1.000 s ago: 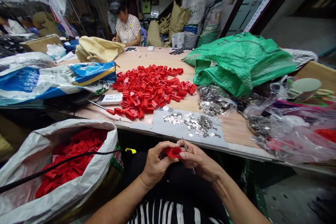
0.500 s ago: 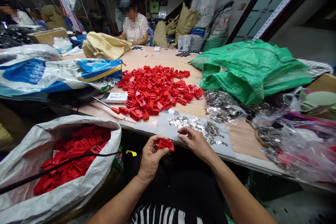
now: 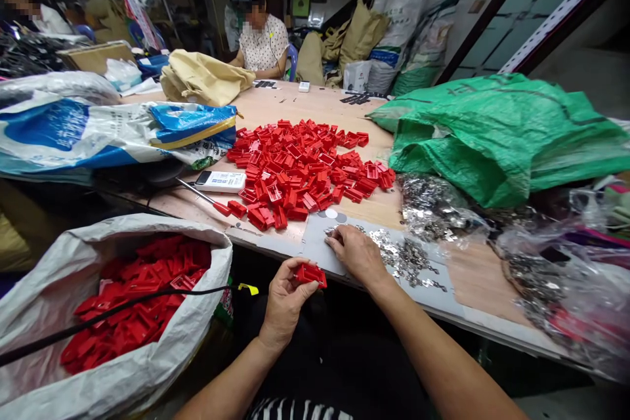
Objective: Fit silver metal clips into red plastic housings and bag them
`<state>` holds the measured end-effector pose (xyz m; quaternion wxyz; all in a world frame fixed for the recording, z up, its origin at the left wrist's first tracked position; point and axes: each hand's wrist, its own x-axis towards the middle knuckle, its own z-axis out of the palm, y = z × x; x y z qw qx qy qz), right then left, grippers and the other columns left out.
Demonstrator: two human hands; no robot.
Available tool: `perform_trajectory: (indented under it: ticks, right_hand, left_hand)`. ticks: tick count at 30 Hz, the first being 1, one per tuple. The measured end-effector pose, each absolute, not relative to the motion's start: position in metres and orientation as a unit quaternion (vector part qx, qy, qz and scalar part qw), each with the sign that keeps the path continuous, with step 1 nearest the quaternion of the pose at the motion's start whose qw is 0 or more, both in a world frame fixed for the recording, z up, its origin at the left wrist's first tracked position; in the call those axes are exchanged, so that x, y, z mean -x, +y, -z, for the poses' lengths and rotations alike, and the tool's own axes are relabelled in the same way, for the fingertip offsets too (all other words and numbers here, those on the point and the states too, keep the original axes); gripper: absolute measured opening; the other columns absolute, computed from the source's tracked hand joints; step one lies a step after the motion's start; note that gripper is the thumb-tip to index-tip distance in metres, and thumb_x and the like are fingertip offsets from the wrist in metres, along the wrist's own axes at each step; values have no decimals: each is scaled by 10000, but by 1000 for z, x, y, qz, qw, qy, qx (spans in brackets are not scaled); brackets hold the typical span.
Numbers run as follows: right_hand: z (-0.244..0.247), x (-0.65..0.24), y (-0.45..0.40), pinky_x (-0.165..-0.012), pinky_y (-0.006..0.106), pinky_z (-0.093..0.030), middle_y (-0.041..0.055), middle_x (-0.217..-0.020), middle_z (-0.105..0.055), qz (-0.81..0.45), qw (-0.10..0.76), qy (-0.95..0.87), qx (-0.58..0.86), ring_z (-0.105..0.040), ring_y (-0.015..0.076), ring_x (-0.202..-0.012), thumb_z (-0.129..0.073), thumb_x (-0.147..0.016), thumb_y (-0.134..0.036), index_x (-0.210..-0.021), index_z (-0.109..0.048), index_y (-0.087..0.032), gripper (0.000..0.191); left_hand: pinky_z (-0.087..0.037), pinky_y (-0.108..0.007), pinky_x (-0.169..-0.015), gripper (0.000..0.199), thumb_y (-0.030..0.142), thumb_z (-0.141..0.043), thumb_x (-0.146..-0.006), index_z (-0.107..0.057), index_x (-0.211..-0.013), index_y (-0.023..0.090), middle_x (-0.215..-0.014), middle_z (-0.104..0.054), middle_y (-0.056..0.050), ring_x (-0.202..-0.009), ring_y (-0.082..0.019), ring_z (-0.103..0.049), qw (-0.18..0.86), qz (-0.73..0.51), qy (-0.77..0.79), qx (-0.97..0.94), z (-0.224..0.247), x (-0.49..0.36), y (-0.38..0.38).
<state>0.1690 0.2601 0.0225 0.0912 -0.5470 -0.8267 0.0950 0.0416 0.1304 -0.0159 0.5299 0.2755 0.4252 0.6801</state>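
Between the thumb and fingers of my left hand [image 3: 285, 305] is a small red plastic case [image 3: 311, 274], its hollow side facing up, held just off the table's front edge. My right hand [image 3: 358, 254] reaches over the grey mat [image 3: 319, 246], fingertips pinched together at the left side of the small metal plates [image 3: 401, 252]. Whatever lies in that pinch is too small to make out. Behind the mat, a heap of the same red plastic cases [image 3: 305, 167] covers the middle of the table.
An open white sack [image 3: 207, 243] of red cases stands at the left. A screwdriver [image 3: 201, 195] and a white box [image 3: 221, 182] lie left of the heap. A green sack [image 3: 492, 125] and bags of metal plates [image 3: 438, 207] are on the right. A co-worker [image 3: 263, 46] sits across.
My right hand has moved forward and down onto the mat by the metal plates, its fingers closing. My left hand keeps the red case in nearly the same place. The view has shifted slightly.
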Motion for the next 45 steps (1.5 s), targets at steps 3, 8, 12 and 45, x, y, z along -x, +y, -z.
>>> perform_trajectory:
  ticks: [3,8,12,45]
  right_hand:
    - [-21,-165,261,-642,272,-360,43,-873,-650,-113,92,-818,557,-588,198,-796,-589,-860,-278,-818,-600,-197,91]
    - [-25,-175,265,-610,259,-367,6,-753,-641,-167,121,-811,548,-577,170,-692,-537,-870,-271,-820,-582,-206,94]
    - [-28,-191,255,-643,253,-415,-2,-767,-642,-305,225,-792,478,-574,156,-693,-540,-846,-301,-828,-592,-205,111]
    - [-31,-239,194,-828,316,-457,65,-1003,-565,-379,284,-794,381,-548,188,-913,-411,-952,-333,-1187,-572,-225,305]
  left_hand:
    - [-503,-256,-827,330,185,-741,-712,-615,-1016,207,-1004,-692,-23,-884,-133,-636,527,-683,424,-277,15,-42,134]
    - [-514,-277,-806,360,210,-736,-721,-606,-1057,216,-1009,-672,-23,-889,-142,-627,548,-693,410,-227,9,-40,140]
    - [-513,-279,-799,457,247,-728,-735,-583,-1167,218,-1003,-655,-35,-887,-144,-627,578,-692,388,-193,3,-41,143]
    - [-475,-316,-893,469,271,-726,-721,-618,-1177,238,-1074,-672,-42,-975,-190,-618,564,-576,438,-398,-5,-59,148]
